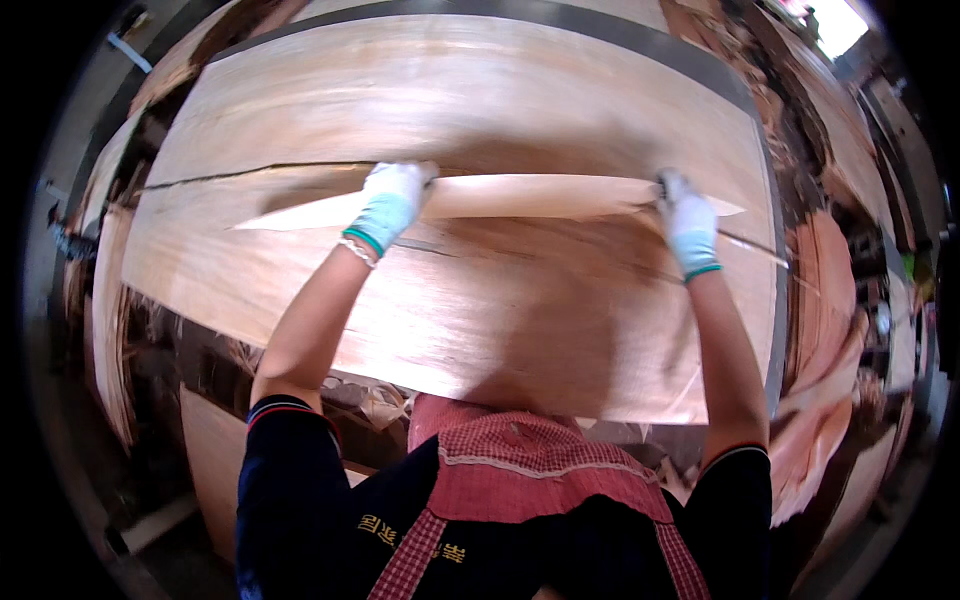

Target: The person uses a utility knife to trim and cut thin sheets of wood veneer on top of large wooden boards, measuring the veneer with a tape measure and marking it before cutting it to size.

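Observation:
A long pale strip of wood veneer (pixel 540 196), pointed at its ends, spans the space between my hands above a large veneer sheet (pixel 460 330). My left hand (pixel 393 198), in a white and pale blue glove with a green cuff, is closed on the strip's left part. Toward the strip's right end, my right hand (pixel 688 215), gloved alike and slightly blurred, grips it with the fingers closed. The sheet has a dark narrow gap (pixel 262 171) running in from its left edge. Another gap (pixel 752 246) shows near the right edge. Part of the sheet lies in the strip's shadow.
The sheet lies on a broad stack with a grey border (pixel 640 38) showing at the far and right sides. Crumpled veneer pieces (pixel 822 300) hang at the right. Scraps (pixel 383 405) litter the near side. Further boards (pixel 108 330) stand at the left.

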Action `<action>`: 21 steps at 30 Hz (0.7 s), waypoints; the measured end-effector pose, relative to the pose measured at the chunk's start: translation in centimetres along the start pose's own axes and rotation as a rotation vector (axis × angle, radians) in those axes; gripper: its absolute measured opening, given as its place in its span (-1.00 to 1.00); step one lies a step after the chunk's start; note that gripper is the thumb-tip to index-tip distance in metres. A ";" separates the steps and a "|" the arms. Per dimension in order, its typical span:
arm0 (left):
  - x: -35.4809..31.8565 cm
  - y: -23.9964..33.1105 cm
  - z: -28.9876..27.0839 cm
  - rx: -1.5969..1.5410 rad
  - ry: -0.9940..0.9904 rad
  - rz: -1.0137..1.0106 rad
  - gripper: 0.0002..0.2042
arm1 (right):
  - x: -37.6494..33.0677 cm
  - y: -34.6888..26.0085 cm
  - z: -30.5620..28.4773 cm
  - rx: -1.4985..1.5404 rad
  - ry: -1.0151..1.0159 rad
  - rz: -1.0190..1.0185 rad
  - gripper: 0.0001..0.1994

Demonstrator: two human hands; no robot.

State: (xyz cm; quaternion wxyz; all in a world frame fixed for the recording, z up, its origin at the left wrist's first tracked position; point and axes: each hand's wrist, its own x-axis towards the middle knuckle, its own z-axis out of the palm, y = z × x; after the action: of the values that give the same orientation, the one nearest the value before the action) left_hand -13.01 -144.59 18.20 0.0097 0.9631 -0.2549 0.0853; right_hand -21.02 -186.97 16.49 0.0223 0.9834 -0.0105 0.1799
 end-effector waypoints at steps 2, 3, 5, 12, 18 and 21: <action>-0.4 2.7 -0.5 -0.013 0.228 0.006 -0.85 | 0.6 2.1 -4.2 0.172 0.122 0.013 -0.73; 0.0 5.0 -1.1 -0.044 0.374 0.036 -0.83 | 0.0 4.7 -5.1 0.204 0.209 -0.003 -0.72; -1.0 9.0 -0.4 -0.136 0.424 0.011 -0.85 | -2.3 7.9 -6.0 0.152 0.246 0.056 -0.71; -2.4 19.1 9.8 -0.009 0.103 -0.057 -0.76 | -13.2 16.5 2.6 0.064 -0.011 0.124 -0.82; -3.0 18.9 11.2 -0.228 0.071 -0.071 -0.82 | -16.1 13.3 2.9 0.268 -0.088 0.348 -0.83; -4.3 19.9 11.4 -0.288 0.032 -0.051 -0.82 | -19.0 13.9 1.8 0.313 0.017 0.476 -0.67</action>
State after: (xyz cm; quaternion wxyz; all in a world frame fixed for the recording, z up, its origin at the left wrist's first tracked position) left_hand -24.68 -160.48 5.72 0.1540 0.9564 -0.2400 0.0630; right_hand -38.55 -200.65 8.64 -0.1727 0.9432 -0.2129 0.1876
